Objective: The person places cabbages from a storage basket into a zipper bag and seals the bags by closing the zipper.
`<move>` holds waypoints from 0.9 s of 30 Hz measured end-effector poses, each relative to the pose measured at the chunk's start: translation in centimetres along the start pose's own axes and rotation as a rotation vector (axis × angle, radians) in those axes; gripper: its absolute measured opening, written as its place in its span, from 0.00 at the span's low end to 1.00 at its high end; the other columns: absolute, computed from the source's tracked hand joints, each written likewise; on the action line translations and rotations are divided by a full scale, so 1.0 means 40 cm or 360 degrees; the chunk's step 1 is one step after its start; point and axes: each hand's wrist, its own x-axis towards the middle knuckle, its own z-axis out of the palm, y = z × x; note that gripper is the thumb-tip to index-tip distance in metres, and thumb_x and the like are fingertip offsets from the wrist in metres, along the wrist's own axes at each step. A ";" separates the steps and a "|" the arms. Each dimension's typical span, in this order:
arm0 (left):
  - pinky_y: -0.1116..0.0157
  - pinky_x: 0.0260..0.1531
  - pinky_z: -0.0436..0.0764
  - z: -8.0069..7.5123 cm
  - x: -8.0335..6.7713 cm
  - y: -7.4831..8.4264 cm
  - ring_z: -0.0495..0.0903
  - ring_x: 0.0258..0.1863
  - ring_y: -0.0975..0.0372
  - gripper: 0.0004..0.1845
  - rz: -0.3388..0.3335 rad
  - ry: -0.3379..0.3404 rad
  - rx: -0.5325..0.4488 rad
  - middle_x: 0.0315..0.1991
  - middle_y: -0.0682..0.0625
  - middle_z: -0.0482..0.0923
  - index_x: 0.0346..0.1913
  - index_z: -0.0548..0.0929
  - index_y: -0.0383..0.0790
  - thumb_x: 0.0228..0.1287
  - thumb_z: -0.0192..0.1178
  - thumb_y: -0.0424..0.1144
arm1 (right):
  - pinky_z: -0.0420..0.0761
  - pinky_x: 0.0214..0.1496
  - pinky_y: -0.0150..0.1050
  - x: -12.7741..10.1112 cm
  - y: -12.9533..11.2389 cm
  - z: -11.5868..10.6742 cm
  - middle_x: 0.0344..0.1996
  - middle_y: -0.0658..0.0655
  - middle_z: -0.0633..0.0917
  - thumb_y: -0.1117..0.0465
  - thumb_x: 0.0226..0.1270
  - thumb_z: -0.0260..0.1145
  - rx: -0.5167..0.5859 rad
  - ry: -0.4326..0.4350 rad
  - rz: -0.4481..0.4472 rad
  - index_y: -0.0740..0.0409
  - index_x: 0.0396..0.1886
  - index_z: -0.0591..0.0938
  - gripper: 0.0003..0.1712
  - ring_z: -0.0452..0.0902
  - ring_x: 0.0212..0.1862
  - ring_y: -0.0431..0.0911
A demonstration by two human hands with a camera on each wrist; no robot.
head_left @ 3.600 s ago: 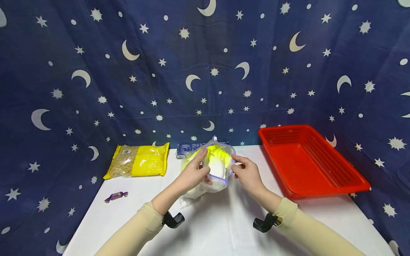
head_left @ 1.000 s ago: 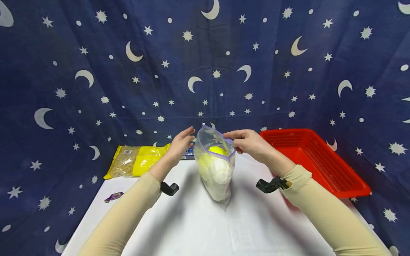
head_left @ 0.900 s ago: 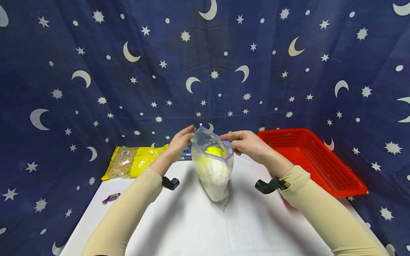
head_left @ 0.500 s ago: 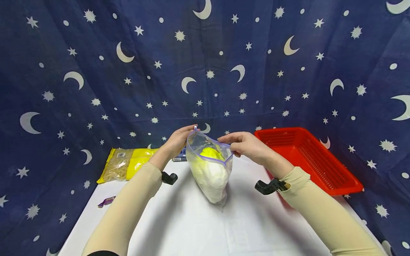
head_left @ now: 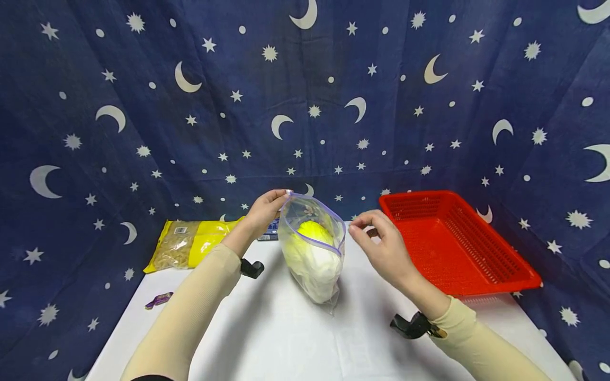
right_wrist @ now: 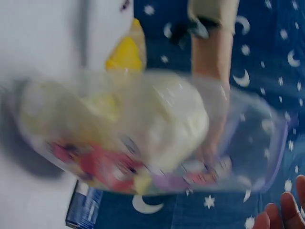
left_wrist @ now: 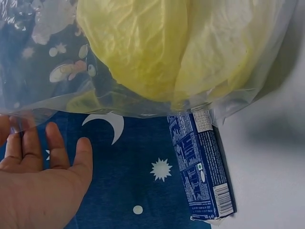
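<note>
A clear zip bag with a purple-edged mouth hangs tilted over the table, its mouth gaping upward. Inside sits a yellow-and-white cabbage, whose crinkled leaves press against the plastic in the left wrist view. My left hand pinches the bag's upper left corner, by the small white slider. Just off the bag's right rim is my right hand, thumb and forefinger loosely bent with nothing between them. Its fingertips show apart from the bag in the right wrist view. Coloured printing marks one side of the bag.
A yellow bag of pasta lies at the back left, with a purple wrapped candy nearer. Behind the zip bag lies a blue box. The red plastic basket stands on the right. A star-and-moon curtain backs the table.
The bag has turned from lying low to hanging upright. My left hand has moved onto its corner by the slider. My right hand has let go of the rim and drawn back right.
</note>
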 end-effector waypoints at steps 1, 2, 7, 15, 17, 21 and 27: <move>0.50 0.70 0.71 -0.002 -0.001 -0.001 0.73 0.66 0.49 0.22 -0.0004 0.0009 0.0004 0.63 0.40 0.75 0.68 0.72 0.30 0.81 0.53 0.41 | 0.79 0.41 0.34 -0.019 -0.002 0.008 0.42 0.50 0.82 0.62 0.66 0.72 -0.0032 0.0009 -0.0068 0.55 0.42 0.84 0.07 0.76 0.45 0.44; 0.51 0.70 0.71 -0.003 -0.002 -0.001 0.72 0.67 0.50 0.22 -0.0006 0.0018 0.0009 0.63 0.40 0.75 0.68 0.72 0.30 0.81 0.53 0.42 | 0.79 0.39 0.35 -0.036 -0.003 0.017 0.41 0.49 0.81 0.62 0.63 0.74 -0.0053 0.0002 -0.0119 0.54 0.40 0.83 0.09 0.75 0.44 0.43; 0.53 0.71 0.69 -0.008 -0.004 0.000 0.70 0.70 0.51 0.23 -0.0009 0.0043 0.0015 0.66 0.40 0.73 0.69 0.71 0.30 0.81 0.53 0.42 | 0.78 0.33 0.34 -0.079 -0.001 0.050 0.37 0.44 0.80 0.63 0.56 0.80 -0.0173 0.0027 -0.0159 0.48 0.36 0.84 0.13 0.73 0.41 0.40; 0.54 0.70 0.71 -0.031 -0.021 -0.001 0.71 0.68 0.50 0.23 -0.0010 0.0152 0.0063 0.67 0.39 0.74 0.67 0.72 0.30 0.79 0.56 0.42 | 0.76 0.31 0.29 -0.051 0.014 0.028 0.35 0.48 0.83 0.64 0.63 0.76 -0.0091 0.0149 0.0036 0.53 0.32 0.87 0.04 0.75 0.38 0.42; 0.54 0.69 0.72 -0.043 -0.027 -0.002 0.73 0.67 0.50 0.22 -0.0004 0.0198 0.0057 0.65 0.38 0.75 0.65 0.74 0.30 0.78 0.57 0.42 | 0.76 0.33 0.29 -0.036 0.020 0.012 0.35 0.50 0.84 0.63 0.65 0.74 -0.0083 0.0146 0.0126 0.56 0.34 0.87 0.03 0.76 0.39 0.42; 0.54 0.68 0.74 -0.064 -0.044 -0.005 0.74 0.66 0.50 0.21 -0.0003 0.0273 0.0045 0.62 0.38 0.77 0.63 0.76 0.30 0.77 0.59 0.41 | 0.77 0.36 0.30 -0.005 0.044 -0.020 0.34 0.54 0.85 0.59 0.69 0.72 -0.0105 0.0120 0.0283 0.59 0.38 0.86 0.07 0.77 0.39 0.43; 0.56 0.68 0.74 -0.079 -0.075 -0.011 0.75 0.63 0.51 0.20 0.0038 0.0294 0.0003 0.59 0.39 0.78 0.62 0.76 0.29 0.77 0.59 0.41 | 0.76 0.32 0.27 0.044 0.089 -0.053 0.34 0.58 0.85 0.59 0.70 0.71 -0.0034 0.0139 0.0388 0.66 0.44 0.84 0.12 0.75 0.35 0.40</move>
